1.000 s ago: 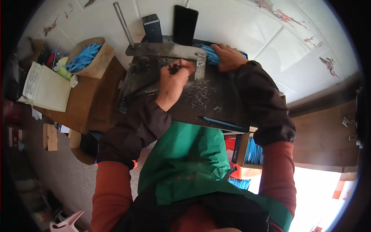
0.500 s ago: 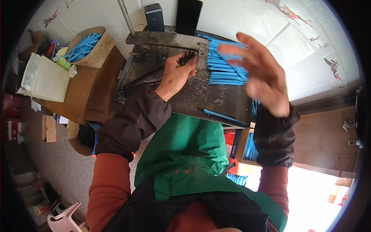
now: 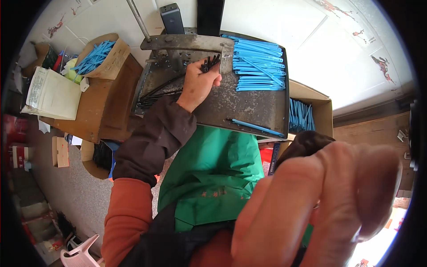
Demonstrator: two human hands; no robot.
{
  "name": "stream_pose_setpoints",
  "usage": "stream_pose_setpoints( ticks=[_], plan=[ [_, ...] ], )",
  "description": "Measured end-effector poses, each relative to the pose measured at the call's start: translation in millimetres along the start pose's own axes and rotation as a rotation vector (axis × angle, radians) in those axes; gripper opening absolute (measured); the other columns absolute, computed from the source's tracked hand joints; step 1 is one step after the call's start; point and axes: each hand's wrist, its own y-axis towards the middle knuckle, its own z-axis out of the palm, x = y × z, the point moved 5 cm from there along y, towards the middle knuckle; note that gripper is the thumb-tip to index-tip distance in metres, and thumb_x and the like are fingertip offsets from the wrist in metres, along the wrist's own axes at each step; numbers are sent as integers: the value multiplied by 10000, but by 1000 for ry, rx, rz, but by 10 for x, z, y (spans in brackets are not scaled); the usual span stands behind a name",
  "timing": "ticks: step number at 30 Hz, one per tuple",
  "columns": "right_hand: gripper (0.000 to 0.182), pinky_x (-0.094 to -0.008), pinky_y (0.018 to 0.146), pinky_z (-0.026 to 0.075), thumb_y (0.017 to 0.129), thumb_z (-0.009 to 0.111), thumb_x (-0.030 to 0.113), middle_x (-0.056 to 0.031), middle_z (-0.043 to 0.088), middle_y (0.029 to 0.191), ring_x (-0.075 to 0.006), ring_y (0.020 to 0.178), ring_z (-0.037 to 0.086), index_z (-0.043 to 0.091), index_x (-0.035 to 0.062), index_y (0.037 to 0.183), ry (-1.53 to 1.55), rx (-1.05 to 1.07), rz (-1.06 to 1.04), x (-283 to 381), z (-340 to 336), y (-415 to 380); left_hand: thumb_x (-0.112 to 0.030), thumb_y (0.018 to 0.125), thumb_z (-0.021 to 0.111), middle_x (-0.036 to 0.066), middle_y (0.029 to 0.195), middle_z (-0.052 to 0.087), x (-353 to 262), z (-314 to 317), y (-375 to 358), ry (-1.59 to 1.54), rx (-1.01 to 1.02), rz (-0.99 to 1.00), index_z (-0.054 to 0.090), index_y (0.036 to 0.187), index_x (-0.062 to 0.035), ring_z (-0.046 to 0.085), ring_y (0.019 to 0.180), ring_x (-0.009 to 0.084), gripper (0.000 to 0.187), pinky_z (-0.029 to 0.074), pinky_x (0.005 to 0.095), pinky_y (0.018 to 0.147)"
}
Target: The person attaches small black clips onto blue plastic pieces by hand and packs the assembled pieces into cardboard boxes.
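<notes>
My left hand is closed around a bundle of thin black sticks, their ends poking up past the fingers beside a metal arm on the bench. Very large and close to the camera, my right hand has bent fingers pressed together; whatever may be inside them is hidden. On the dark metal tray, a stack of flat blue strips with small holes at their ends lies right of the metal arm. A single blue strip with a black end rests near the front edge.
More black sticks lie at the tray's left. Cardboard boxes of blue strips stand left and right. A black power bank and a dark phone lean at the back. A green apron covers my lap.
My right hand has swung from above the blue strips down and back toward the camera, its spread fingers now curled. My left hand keeps its hold on the black sticks.
</notes>
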Motion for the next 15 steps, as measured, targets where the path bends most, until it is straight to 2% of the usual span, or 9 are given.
stream_pose_setpoints(
  ticks=[4,7,10,13,15],
  plan=[
    [497,-445,862,414,776,588,127,-213,564,1018,-378,989,543,430,-24,1222,39,-1,-8,25,-13,-32,-180,899,589,5,612,556,-11,-4,-27,32,10,17,582,719,-25,496,526,60,238,399,216,498],
    [484,-441,855,418,776,584,120,-209,564,1013,-373,980,546,436,-25,1214,64,0,-11,71,-29,-82,-107,877,547,18,642,563,-12,-3,-40,33,3,-45,598,745,-25,512,582,88,163,404,232,563],
    [471,-436,847,421,777,579,113,-204,564,1007,-367,971,548,442,-25,1206,94,0,-8,80,-30,-101,-109,878,546,16,639,557,-18,-9,-33,67,36,-17,598,746,-27,507,584,87,164,398,232,563],
    [458,-432,840,424,777,574,107,-200,563,1002,-361,963,550,448,-26,1198,132,6,-11,83,-20,-115,-187,900,588,10,602,551,-1,-7,-18,29,10,20,575,710,-21,495,519,65,253,407,222,493],
    [450,-429,835,426,778,571,102,-197,563,998,-358,957,551,452,-26,1192,165,11,-8,87,2,-132,-189,899,590,11,604,552,-14,-3,-12,32,8,21,573,708,-20,496,520,66,256,409,221,492]
  ],
)
